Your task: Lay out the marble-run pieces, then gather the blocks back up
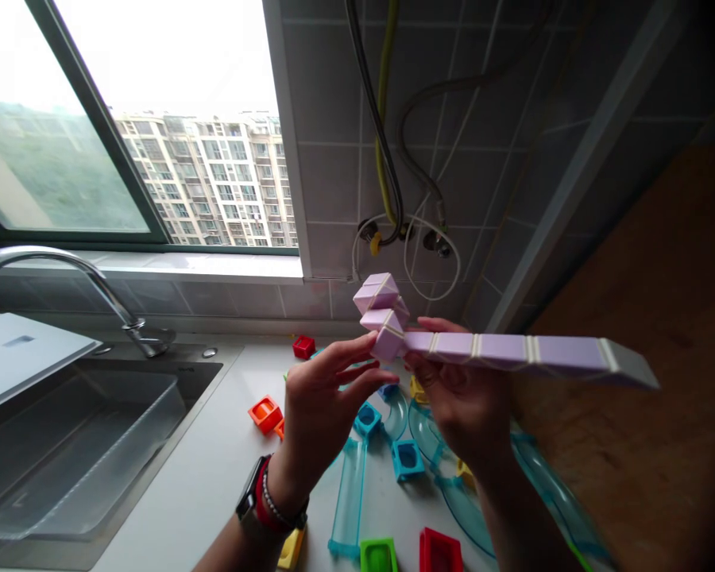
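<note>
A lilac snake twist puzzle (504, 349) with pale seams is held up over the counter. Its right part runs out straight to a greyish-white end wedge, and its left part is folded into a zigzag of angled wedges. My right hand (461, 397) grips it from below near the bend, thumb and fingers on either side of the straight part. My left hand (327, 397) is beside the folded end, index fingertip at a wedge and thumb apart below it. A watch and bracelets are on my left wrist.
Below lie a clear blue track piece (349, 496), blue blocks (407, 459), an orange block (265, 414), a green block (378, 554) and red blocks (440, 550). At left is a sink (208, 381) with a faucet (110, 294). Hoses (387, 119) hang on the tiled wall.
</note>
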Demonstrator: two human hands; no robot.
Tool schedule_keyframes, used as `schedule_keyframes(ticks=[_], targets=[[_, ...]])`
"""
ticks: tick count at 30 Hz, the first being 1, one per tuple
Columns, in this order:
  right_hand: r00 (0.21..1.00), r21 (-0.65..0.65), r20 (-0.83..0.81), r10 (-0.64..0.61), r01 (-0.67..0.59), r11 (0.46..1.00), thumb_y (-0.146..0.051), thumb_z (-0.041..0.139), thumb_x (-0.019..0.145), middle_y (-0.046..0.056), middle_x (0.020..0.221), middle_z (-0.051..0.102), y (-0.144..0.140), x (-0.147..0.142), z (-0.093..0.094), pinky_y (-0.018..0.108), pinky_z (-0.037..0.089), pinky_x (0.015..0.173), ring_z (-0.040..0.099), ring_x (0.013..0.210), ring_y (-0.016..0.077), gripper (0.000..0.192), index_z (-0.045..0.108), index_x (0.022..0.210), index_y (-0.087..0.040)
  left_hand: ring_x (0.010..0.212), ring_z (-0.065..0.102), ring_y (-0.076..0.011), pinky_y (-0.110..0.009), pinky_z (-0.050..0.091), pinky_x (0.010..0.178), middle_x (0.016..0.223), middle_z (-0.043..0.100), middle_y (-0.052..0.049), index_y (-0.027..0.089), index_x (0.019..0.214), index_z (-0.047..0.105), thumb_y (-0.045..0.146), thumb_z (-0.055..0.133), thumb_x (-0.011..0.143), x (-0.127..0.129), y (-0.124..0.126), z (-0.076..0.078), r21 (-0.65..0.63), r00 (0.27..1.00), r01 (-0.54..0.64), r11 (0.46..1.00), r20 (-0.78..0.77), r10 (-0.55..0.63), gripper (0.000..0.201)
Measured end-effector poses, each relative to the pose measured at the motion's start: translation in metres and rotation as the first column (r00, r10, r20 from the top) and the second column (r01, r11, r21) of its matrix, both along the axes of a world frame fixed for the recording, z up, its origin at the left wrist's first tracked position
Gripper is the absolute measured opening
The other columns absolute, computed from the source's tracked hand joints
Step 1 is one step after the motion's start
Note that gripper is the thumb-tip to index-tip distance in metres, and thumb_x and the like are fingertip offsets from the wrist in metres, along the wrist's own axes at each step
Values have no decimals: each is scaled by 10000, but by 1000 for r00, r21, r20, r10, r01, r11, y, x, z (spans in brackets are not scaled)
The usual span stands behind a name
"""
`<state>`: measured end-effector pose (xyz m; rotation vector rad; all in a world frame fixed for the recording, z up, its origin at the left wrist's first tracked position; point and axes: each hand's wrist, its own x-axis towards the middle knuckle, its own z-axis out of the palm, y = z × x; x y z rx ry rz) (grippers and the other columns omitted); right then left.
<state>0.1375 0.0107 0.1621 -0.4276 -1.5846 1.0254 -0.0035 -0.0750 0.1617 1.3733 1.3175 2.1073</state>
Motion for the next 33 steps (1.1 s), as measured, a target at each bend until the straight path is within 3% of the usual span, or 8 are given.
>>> schedule_keyframes(ticks=[4,9,13,20,24,28,33], targets=[[993,-147,-115,42,-58,987,-288,840,846,53,1000,804,-3,-4,6,384,676,823,788,879,236,511,637,1314,-255,909,817,-224,-332,697,854,1042,838,-55,239,1166,806,198,835,858,-2,0,-1,-19,1000,2,1000,18,-1,312],[993,-235,-117,32,-59,970,-313,867,828,23,901,792,-5,-7,7,329,677,678,771,737,202,440,685,1223,-247,898,813,-242,-351,704,821,975,836,-68,217,1176,802,213,861,827,0,1,3,-33,993,48,998,112,-44,354],[989,-214,-120,87,-112,971,-347,830,868,39,928,782,-7,-6,9,335,678,650,779,769,220,269,724,1083,-225,981,791,-239,-291,700,769,1065,815,-59,237,1236,769,163,910,751,5,1,6,-19,992,57,998,117,-55,510],[994,-135,-18,108,-110,985,-404,813,860,45,862,695,-2,3,15,321,575,485,626,589,168,199,719,916,-238,937,785,-202,-269,684,804,993,813,-35,217,1109,786,102,888,761,7,-2,7,12,994,36,999,103,-37,381],[987,-164,18,161,-156,974,-424,794,868,22,759,660,2,8,15,298,485,431,539,521,145,208,718,912,-235,889,789,-212,-284,693,776,940,807,-34,192,1045,795,118,918,716,12,-3,11,15,993,-14,1000,121,12,358],[985,-213,27,169,-159,964,-405,797,874,-20,646,599,2,7,16,271,426,449,500,506,128,207,704,852,-221,911,775,-202,-295,699,790,977,787,-30,226,1093,802,125,893,757,13,-3,7,17,999,-45,999,29,44,362],[985,-208,52,166,-152,966,-394,832,858,-32,641,596,1,7,16,250,414,475,508,513,106,249,682,819,-199,946,733,-177,-263,698,759,1057,739,-27,291,1185,795,128,848,818,5,-4,2,22,988,-71,997,-137,74,404]])
